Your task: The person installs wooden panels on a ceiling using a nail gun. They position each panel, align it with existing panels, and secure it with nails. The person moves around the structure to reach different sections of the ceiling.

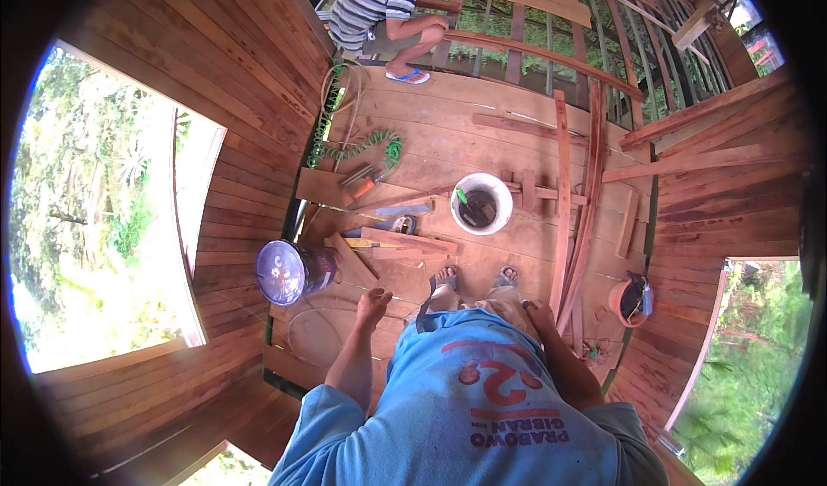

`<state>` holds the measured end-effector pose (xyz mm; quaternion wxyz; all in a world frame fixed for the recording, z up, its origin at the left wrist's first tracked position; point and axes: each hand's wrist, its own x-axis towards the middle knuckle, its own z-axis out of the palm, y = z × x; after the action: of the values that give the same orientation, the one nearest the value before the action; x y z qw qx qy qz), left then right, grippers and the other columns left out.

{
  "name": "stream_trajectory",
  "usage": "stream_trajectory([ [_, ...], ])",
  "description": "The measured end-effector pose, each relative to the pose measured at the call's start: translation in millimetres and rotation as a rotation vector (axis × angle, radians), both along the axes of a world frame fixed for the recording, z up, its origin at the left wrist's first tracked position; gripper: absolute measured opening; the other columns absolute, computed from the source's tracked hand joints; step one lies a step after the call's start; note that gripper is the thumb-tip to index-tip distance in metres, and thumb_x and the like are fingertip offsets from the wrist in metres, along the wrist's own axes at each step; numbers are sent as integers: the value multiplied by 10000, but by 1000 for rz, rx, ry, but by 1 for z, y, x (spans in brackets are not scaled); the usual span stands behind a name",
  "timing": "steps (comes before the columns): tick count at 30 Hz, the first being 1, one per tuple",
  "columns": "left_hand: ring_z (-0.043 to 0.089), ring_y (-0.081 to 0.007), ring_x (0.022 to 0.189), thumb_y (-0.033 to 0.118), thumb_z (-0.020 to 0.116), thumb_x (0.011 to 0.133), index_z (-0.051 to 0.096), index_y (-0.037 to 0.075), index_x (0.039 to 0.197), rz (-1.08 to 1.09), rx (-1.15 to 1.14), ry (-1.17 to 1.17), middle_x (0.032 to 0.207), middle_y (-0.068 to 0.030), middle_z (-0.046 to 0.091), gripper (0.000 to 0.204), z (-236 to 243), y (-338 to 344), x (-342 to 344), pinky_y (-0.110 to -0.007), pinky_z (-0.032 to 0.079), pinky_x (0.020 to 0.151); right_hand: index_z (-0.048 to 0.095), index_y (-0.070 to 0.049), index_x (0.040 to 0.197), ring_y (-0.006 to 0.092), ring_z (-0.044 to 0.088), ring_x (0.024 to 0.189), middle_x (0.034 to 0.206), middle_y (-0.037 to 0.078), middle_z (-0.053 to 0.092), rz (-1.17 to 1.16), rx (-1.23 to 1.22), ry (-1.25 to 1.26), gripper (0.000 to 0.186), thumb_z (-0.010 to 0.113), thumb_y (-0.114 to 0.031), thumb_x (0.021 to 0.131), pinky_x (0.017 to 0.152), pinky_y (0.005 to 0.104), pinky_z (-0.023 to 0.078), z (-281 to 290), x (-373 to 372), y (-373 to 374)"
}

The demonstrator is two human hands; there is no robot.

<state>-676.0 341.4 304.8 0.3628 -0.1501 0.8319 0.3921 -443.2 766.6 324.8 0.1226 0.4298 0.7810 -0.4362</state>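
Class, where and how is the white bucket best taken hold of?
Probably by the rim of the white bucket: it stands upright, its round mouth facing up, so left hand and right hand could come from above, gripping opposite sides.

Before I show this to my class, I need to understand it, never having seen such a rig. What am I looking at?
There's no machine, just a person's bare hands. The one picture comes from a wide camera on that person's head, looking down, so straight edges bend. The left hand is curled, the right hand is beside the hip; whether either holds anything is unclear. On the wooden floor are a white bucket, purple bucket, green coiled hose and orange tool. Another person crouches beyond.
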Motion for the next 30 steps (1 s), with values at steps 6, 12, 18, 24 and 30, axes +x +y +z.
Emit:
stream_trajectory([
  [6, 671, -332, 1135, 369, 722, 870, 658, -13, 1264, -17, -23, -21, 1186, -223, 705, 553, 1, -9, -3, -401, 521, 957, 718, -22, 997, 357, 684, 847, 902, 232, 691, 8, 44, -14, 338, 638, -332, 888, 758, 429, 513, 0, -4, -9],
  [12, 668, -336, 1140, 376, 727, 863, 656, -12, 1271, 4, 0, -18, 1194, -229, 700, 567, -2, -9, -8, -408, 517, 964, 722, -52, 1046, 403, 675, 929, 960, 235, 695, 97, 83, -43, 360, 621, -370, 911, 810, 458, 515, -5, -6, -7],
  [18, 665, -336, 1146, 386, 727, 863, 660, -11, 1268, -3, 13, -4, 1198, -234, 696, 571, -9, -9, -6, -413, 514, 970, 723, -54, 1052, 408, 669, 952, 979, 238, 691, 101, 75, -41, 373, 607, -383, 920, 831, 468, 509, -6, -5, -7],
  [24, 671, -332, 1127, 387, 731, 863, 667, -11, 1255, -22, 2, 7, 1182, -229, 703, 562, -6, -4, -8, -413, 522, 957, 723, -36, 1036, 386, 677, 943, 985, 231, 700, 84, 74, 13, 373, 610, -368, 910, 829, 450, 512, -10, 2, -8],
  [30, 720, -224, 848, 313, 738, 894, 651, -45, 1241, 1, 86, -10, 1074, -192, 732, 506, -1, 0, -11, -351, 568, 760, 734, -62, 1035, 399, 687, 892, 963, 216, 714, 48, 104, 61, 381, 620, -395, 892, 783, 468, 536, -22, 8, -11],
])
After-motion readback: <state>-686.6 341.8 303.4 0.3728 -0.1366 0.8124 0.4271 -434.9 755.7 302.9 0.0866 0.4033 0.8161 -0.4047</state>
